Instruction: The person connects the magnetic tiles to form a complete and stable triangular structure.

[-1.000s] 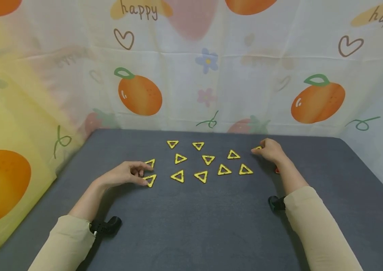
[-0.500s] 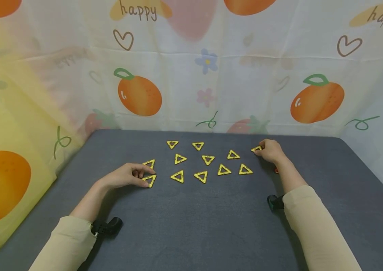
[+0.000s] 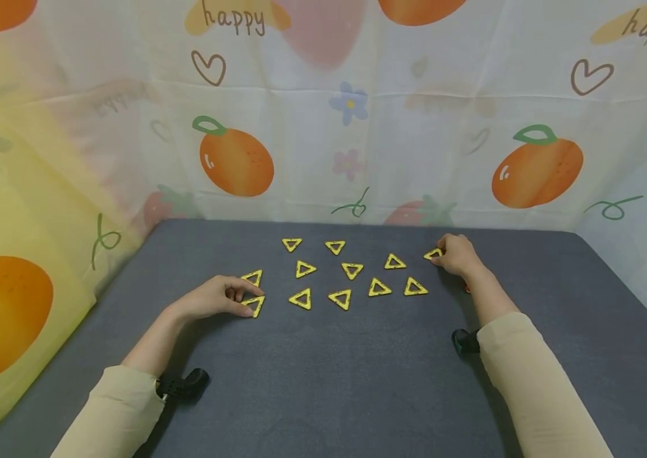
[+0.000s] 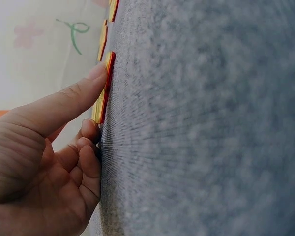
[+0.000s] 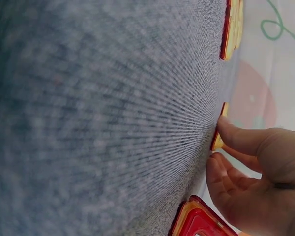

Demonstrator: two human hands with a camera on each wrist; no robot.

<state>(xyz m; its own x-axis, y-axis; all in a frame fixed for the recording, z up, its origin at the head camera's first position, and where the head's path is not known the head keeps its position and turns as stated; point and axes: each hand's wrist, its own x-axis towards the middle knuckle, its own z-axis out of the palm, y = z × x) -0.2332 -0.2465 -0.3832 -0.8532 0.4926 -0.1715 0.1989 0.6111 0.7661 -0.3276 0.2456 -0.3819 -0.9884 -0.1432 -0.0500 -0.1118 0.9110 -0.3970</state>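
Thumb and fingers of my left hand (image 3: 214, 297) pinch a yellow triangular frame tile (image 3: 260, 306) at the left end of the front row. The left wrist view shows this tile's (image 4: 106, 96) red underside edge close on the table, thumb pressed along its side. Just behind it lies another yellow triangle (image 3: 260, 278). Far right, my right hand (image 3: 460, 256) pinches a further yellow triangle (image 3: 429, 253) between thumb and fingers. In the right wrist view the thumb covers part of that tile (image 5: 217, 142), and the other fingers are bent below it.
Several yellow triangles, such as one in the middle (image 3: 345, 265), lie spread in loose rows on the dark grey table (image 3: 323, 381). A red piece (image 5: 199, 220) lies beside the right hand, mostly hidden by the forearm in the head view. A printed cloth (image 3: 300, 127) hangs behind.
My left index finger has shifted off the rear triangle onto the front one's upper edge. More of the triangle at my right hand shows; otherwise the layout is the same.
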